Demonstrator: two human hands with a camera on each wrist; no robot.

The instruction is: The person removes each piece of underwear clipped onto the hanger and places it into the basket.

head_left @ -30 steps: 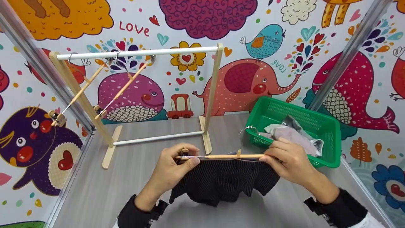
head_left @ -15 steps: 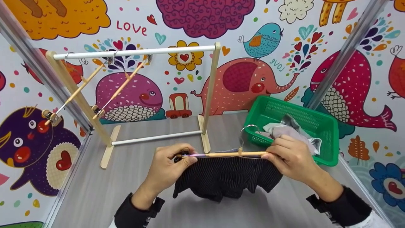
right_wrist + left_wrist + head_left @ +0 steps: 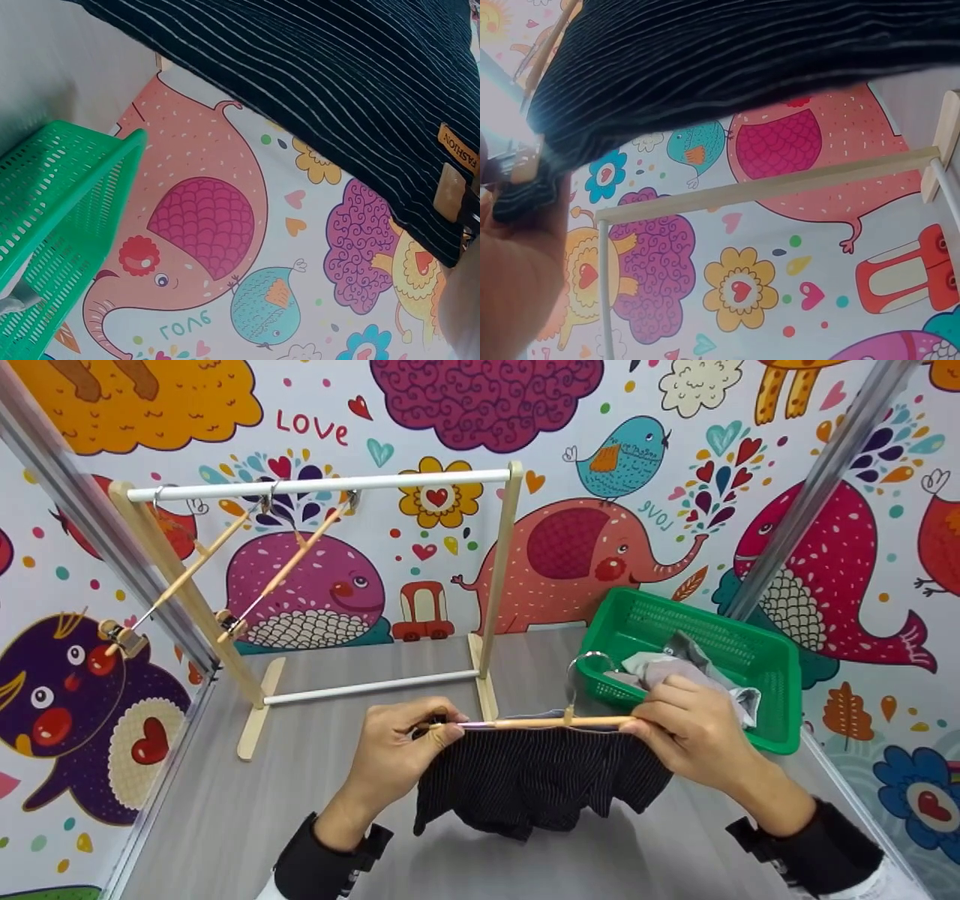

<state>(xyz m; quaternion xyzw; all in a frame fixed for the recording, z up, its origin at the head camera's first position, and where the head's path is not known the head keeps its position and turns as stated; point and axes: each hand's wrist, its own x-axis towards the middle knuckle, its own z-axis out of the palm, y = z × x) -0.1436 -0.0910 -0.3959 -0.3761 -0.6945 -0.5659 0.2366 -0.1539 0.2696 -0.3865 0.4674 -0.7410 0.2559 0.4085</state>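
A wooden clip hanger (image 3: 529, 724) with a metal hook lies crosswise between both hands. From it hangs a black garment with thin white stripes (image 3: 540, 780), its lower edge loose over the table. My left hand (image 3: 394, 746) grips the hanger's left end at the clip, fingers covering most of it. At the opposite end my right hand (image 3: 690, 735) pinches the bar together with the garment's upper corner. The right wrist view shows a wooden clip (image 3: 450, 191) on the cloth beside a tan FASHION label (image 3: 457, 148). In the left wrist view, another clip (image 3: 526, 161) bites the garment's corner.
A wooden rack with a white top rail (image 3: 405, 480) stands at the back left. Two bare clip hangers (image 3: 202, 559) hang from that rail. Behind my right hand, a green basket (image 3: 787, 690) holds pale and grey cloths (image 3: 686, 664). Patterned panels enclose the table (image 3: 225, 810).
Both hands keep their hold on the hanger and garment, with the bar rising slightly in view. My left fingers have closed further over the left clip. The view shifted a little.
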